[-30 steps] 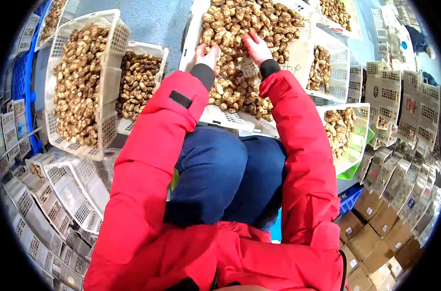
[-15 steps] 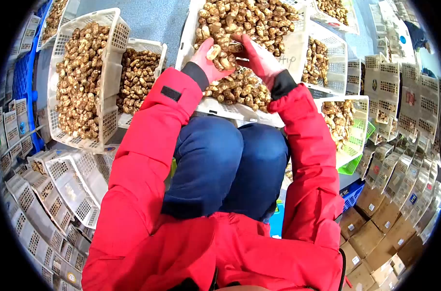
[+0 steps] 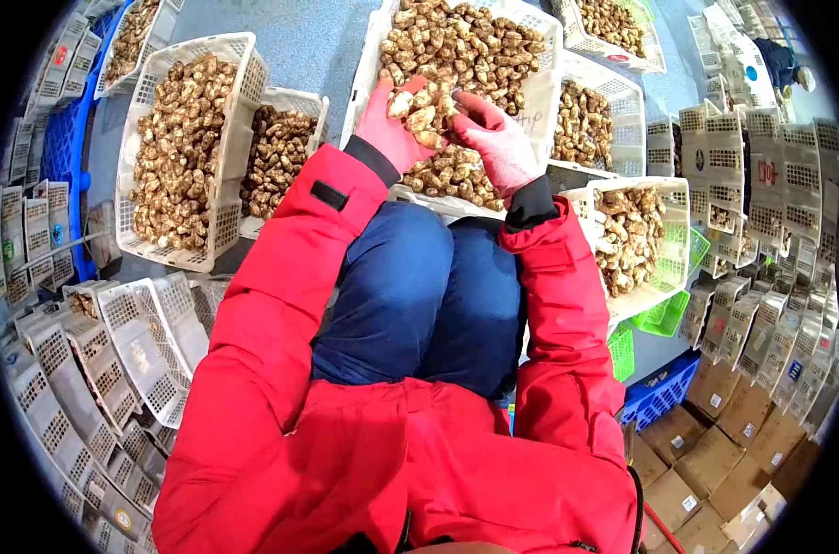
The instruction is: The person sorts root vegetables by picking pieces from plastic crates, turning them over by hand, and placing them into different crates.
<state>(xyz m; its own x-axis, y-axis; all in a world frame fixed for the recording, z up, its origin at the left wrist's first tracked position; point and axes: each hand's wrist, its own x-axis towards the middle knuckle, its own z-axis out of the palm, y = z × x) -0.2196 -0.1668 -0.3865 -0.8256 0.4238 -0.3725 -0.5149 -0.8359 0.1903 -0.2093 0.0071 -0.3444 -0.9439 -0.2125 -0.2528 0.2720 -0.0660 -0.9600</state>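
Your left hand [image 3: 389, 127] held a clump of brown knobbly pieces [image 3: 423, 114], fingers half curled round it | your right hand [image 3: 502, 146] had fingers bent at the clump's right side; could not tell whether they gripped any | clump was above the white crate [image 3: 546, 78]; green basket [image 3: 661, 315] lay off to your right

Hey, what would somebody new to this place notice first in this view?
Probably the bright red jacket, filling the lower middle of the picture. Next, the left hand holds knobbly brown pieces, with the right hand against them, over a heaped white crate at top centre. More filled crates flank it on both sides.
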